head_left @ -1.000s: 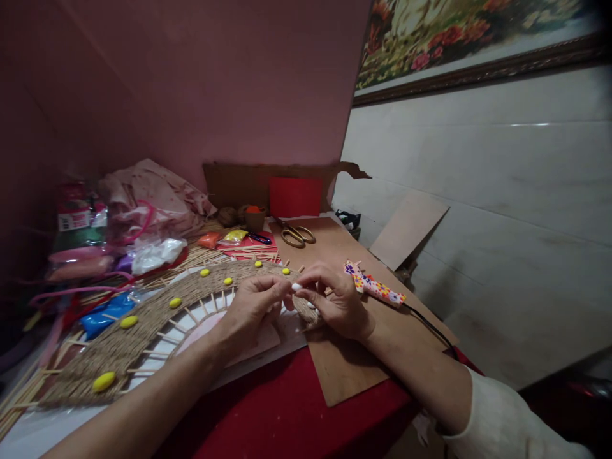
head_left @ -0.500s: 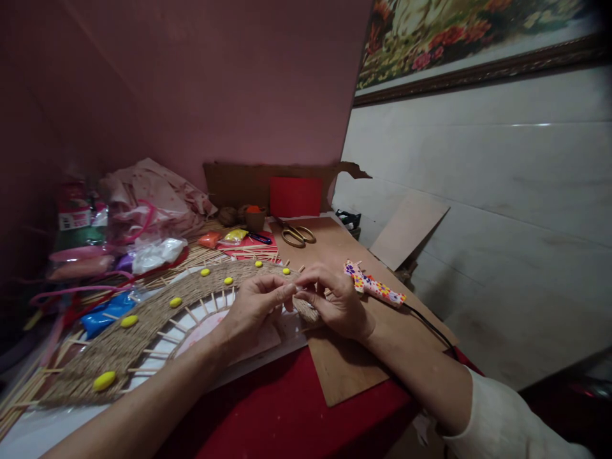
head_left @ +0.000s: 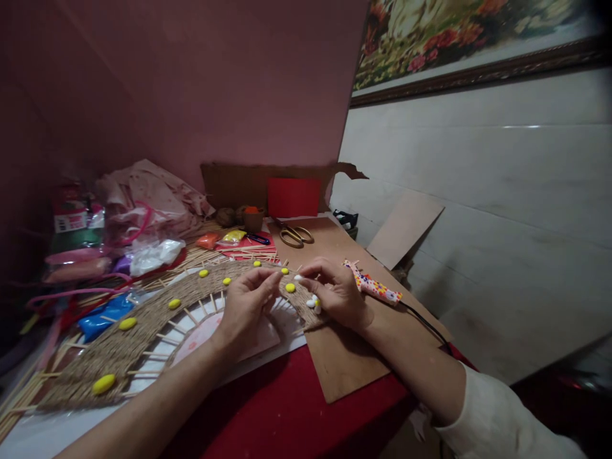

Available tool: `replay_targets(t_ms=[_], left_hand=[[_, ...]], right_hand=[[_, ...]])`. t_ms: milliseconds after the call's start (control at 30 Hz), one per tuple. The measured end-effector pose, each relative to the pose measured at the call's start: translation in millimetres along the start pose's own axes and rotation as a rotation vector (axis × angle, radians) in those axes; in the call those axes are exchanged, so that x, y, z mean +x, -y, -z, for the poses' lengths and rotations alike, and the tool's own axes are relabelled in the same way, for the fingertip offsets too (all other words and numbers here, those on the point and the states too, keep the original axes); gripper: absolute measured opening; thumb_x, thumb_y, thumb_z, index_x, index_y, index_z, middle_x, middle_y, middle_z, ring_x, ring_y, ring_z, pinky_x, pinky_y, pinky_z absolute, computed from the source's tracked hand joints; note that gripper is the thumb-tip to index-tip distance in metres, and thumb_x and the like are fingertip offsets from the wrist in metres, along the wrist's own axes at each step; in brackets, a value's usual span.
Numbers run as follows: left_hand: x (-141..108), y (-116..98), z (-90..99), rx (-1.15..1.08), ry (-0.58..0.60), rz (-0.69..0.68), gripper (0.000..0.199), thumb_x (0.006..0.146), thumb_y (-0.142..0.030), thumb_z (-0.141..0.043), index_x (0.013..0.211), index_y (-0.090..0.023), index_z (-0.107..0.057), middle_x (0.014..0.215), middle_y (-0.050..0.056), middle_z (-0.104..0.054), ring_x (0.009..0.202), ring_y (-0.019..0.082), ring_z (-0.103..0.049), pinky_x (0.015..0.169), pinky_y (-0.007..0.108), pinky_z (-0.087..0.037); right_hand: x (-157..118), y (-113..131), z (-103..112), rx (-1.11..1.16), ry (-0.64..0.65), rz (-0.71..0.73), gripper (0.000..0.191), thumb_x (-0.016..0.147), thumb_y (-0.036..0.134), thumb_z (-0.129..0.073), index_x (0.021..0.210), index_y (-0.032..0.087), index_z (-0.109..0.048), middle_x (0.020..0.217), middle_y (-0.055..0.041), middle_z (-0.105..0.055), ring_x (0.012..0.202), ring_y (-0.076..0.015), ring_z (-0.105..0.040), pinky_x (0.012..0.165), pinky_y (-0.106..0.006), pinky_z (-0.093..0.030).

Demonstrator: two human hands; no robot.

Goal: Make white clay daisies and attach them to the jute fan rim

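Observation:
My right hand (head_left: 338,294) pinches a small white clay piece (head_left: 298,277) between thumb and forefinger, just above the right end of a woven twine arch (head_left: 157,319). Close under that hand, white petals (head_left: 312,302) sit beside a yellow dot on the twine. My left hand (head_left: 248,299) is over the inner edge of the arch, thumb and fingers closed; whether anything is in them I cannot make out. Several flat yellow clay dots lie along the arch, one yellow dot (head_left: 290,288) between my two hands. Thin sticks poke out from the arch's inner edge around a pink half-round panel (head_left: 205,335).
Gold-handled scissors (head_left: 296,237) lie on the brown board (head_left: 349,366). A flower-patterned tool with a black cord (head_left: 377,288) rests right of my right hand. Bags of coloured clay, such as a blue one (head_left: 102,317), fill the left side. A red card (head_left: 293,196) stands behind.
My hands have parted slightly, the white piece staying in my right fingers. The yellow dot between them and the white petals have come into view.

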State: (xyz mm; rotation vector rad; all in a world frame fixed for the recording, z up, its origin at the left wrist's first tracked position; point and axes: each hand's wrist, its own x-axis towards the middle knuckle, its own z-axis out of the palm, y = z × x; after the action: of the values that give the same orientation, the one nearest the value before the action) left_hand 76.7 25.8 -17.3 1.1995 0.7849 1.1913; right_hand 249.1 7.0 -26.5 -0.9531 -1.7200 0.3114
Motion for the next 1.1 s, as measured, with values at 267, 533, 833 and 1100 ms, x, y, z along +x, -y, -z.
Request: replay_targets(t_ms=[267, 533, 833, 1100], left_hand=[[8, 14, 6.4, 0.428, -0.134, -0.223, 0.015, 0.076, -0.022, -0.058, 0.086, -0.016, -0.068, 0.084, 0.003, -0.067, 0.081, 0.017, -0.058, 0.075, 0.029, -0.043], [7, 17, 7.0, 0.594, -0.086, -0.251, 0.016, 0.078, -0.018, -0.052, 0.085, -0.016, -0.066, 0.083, 0.005, -0.067, 0.079, 0.019, -0.059, 0.072, 0.032, -0.044], [10, 19, 6.7, 0.862, -0.021, -0.323, 0.019, 0.078, -0.010, -0.051, 0.078, -0.016, -0.068, 0.079, 0.005, -0.062, 0.075, 0.018, -0.058, 0.069, 0.031, -0.043], [8, 19, 5.3, 0.949, 0.002, -0.289, 0.020, 0.080, -0.012, -0.052, 0.079, -0.018, -0.071, 0.075, 0.003, -0.059, 0.071, 0.017, -0.057, 0.066, 0.029, -0.042]], right_hand=[[40, 18, 22, -0.285, 0.207, -0.253, 0.003, 0.075, 0.013, -0.068, 0.075, 0.016, -0.068, 0.071, -0.0021, -0.068, 0.066, -0.0126, -0.058, 0.060, -0.025, -0.041], [51, -3, 14, -0.363, 0.463, -0.161, 0.006, 0.075, 0.012, -0.070, 0.079, 0.016, -0.070, 0.077, -0.0026, -0.071, 0.072, -0.0129, -0.062, 0.064, -0.023, -0.040], [34, -22, 17, -0.410, 0.427, -0.130, 0.007, 0.073, 0.015, -0.073, 0.079, 0.018, -0.071, 0.077, -0.0016, -0.070, 0.071, -0.0125, -0.060, 0.063, -0.023, -0.038], [33, -21, 14, -0.391, 0.485, -0.089, 0.006, 0.075, 0.015, -0.072, 0.080, 0.017, -0.071, 0.080, -0.0024, -0.071, 0.074, -0.0128, -0.061, 0.065, -0.022, -0.038]])
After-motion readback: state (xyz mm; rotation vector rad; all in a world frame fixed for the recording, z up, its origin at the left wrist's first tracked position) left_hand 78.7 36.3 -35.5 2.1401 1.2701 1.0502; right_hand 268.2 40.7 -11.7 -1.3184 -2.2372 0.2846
